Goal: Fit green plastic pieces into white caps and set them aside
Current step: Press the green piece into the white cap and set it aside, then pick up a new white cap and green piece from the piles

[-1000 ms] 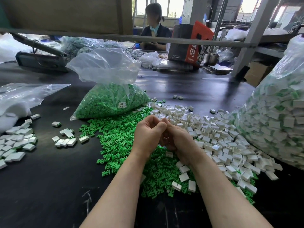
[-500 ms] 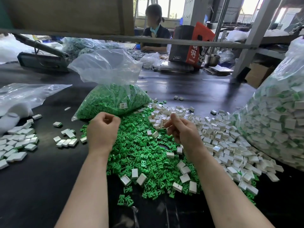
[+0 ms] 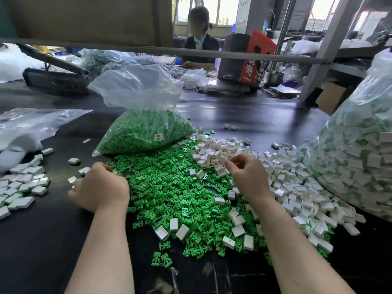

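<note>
seated person (image 3: pixel 199 39) | red-black carton (image 3: pixel 247 60) | metal bowl (image 3: pixel 273 77) | cardboard box (image 3: pixel 333 97)

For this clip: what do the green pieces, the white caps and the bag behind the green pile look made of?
Green pieces: likely moulded plastic, uniform bright colour, slight sheen on some edges.
White caps: probably hard plastic too, crisp box-like corners, smooth faces that catch the light.
Bag: thin clear plastic film, see-through, creased and glossy at the top.
</note>
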The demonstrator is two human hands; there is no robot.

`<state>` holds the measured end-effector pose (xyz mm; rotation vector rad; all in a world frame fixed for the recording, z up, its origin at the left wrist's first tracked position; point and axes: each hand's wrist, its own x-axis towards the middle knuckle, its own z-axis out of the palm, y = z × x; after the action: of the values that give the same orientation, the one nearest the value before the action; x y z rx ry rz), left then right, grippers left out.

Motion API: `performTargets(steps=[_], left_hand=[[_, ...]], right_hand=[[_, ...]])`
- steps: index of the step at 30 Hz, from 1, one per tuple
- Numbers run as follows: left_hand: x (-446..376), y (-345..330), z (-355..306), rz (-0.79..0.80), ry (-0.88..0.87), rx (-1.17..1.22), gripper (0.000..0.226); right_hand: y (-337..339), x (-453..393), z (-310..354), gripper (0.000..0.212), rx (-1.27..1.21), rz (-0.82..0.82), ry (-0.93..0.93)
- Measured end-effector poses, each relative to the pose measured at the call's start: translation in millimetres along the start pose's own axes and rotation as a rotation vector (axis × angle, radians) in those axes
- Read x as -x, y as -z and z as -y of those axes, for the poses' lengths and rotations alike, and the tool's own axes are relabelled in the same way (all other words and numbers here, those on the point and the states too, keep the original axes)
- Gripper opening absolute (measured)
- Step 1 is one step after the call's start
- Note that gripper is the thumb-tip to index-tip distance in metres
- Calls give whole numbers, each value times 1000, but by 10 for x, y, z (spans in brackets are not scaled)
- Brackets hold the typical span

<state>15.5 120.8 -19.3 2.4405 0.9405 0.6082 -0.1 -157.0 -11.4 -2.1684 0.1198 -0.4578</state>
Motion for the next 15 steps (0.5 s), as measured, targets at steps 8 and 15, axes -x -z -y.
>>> performTargets(steps=[8, 15], left_hand=[[67, -8, -130, 35, -134, 17, 23], [408, -80, -519, 307, -506, 392, 9]], right_hand=[[-87, 47, 17, 16, 443, 73, 173], [-191, 59, 39, 56, 557, 321, 239]])
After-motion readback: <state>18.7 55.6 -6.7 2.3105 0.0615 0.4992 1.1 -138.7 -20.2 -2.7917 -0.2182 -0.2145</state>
